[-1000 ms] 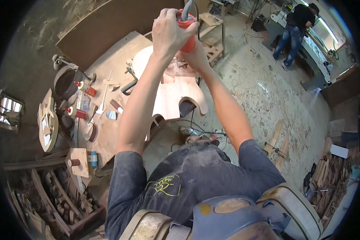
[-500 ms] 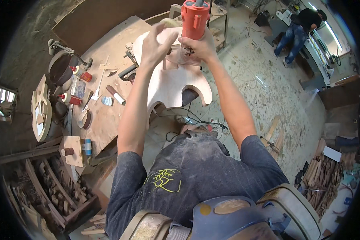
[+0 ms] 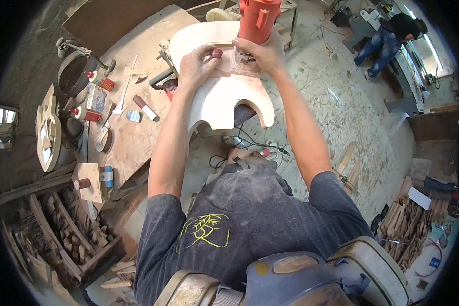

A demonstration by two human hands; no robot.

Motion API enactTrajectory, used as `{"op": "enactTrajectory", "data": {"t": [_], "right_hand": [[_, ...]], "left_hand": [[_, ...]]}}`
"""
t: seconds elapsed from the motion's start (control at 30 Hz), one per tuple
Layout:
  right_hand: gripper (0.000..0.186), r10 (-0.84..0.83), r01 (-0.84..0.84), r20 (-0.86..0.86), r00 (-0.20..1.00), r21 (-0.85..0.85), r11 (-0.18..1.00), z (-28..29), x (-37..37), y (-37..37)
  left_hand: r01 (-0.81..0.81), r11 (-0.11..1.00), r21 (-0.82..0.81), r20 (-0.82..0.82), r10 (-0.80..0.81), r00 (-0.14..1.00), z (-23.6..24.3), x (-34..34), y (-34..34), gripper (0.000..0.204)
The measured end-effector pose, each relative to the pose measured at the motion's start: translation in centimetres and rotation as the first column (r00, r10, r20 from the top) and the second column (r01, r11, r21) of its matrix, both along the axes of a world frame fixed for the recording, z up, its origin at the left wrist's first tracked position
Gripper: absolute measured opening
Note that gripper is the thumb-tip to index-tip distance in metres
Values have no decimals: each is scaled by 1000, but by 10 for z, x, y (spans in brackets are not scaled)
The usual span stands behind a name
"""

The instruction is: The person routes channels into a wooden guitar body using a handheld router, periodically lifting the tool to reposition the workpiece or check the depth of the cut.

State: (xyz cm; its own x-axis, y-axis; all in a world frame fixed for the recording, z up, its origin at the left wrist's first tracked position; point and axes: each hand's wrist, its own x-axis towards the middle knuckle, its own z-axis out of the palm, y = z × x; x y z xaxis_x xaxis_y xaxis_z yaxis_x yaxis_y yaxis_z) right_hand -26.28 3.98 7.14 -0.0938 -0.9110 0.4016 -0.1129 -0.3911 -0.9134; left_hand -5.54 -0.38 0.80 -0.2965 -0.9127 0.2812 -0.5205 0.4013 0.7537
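Around me is a dim workshop, its pale floor scuffed and flecked with debris. A brown table with a dusty top fills the upper left. Off to my right, well apart, a person in a dark shirt and jeans bends over another workstation. A crate of wood offcuts sits at lower left, and a pile of wood strips at lower right. Across the bottom, a blue-grey mask blocks part of my view.

My main piece, a pale wooden guitar body, lies at the table's right side, its cut-out end pointing toward me. A dark, clamp-like tool crowds its left edge. The red power tool stands over the body's right part, its top cut off by the frame, with a clear base plate beneath. My right grip is wrapped round its lower housing; my left grip has thumb and fingertips closed round a dark red knob.

On the table further left are two red-capped bottles, a dark cylinder and a blue-and-white scrap. The knob is the smallest thing I make out.
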Motion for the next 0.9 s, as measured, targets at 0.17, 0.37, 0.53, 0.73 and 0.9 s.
{"op": "enactTrajectory", "data": {"t": [0.17, 0.37, 0.53, 0.73, 0.9], "right_hand": [[52, -34, 30, -83, 996, -51, 998, -2, -4, 4], [57, 25, -25, -64, 998, -3, 1000, -1, -4, 7], [60, 16, -18, -86, 996, -25, 1000, 0, -5, 10], [67, -14, 9, -99, 995, -54, 999, 2, -5, 15], [64, -11, 6, -68, 998, -74, 997, 1, -4, 16]], "left_hand": [[-16, 1000, -23, 32, 17, 999, 2, -3, 3, 39], [-18, 999, -50, 37, 20, 999, -2, -1, 2, 38], [-24, 999, -28, 32, 25, 999, 0, -3, 3, 35], [-13, 999, -42, 21, 14, 1000, 2, -4, 5, 33], [20, 995, -99, 45, -16, 999, -1, -3, 3, 30]]}}
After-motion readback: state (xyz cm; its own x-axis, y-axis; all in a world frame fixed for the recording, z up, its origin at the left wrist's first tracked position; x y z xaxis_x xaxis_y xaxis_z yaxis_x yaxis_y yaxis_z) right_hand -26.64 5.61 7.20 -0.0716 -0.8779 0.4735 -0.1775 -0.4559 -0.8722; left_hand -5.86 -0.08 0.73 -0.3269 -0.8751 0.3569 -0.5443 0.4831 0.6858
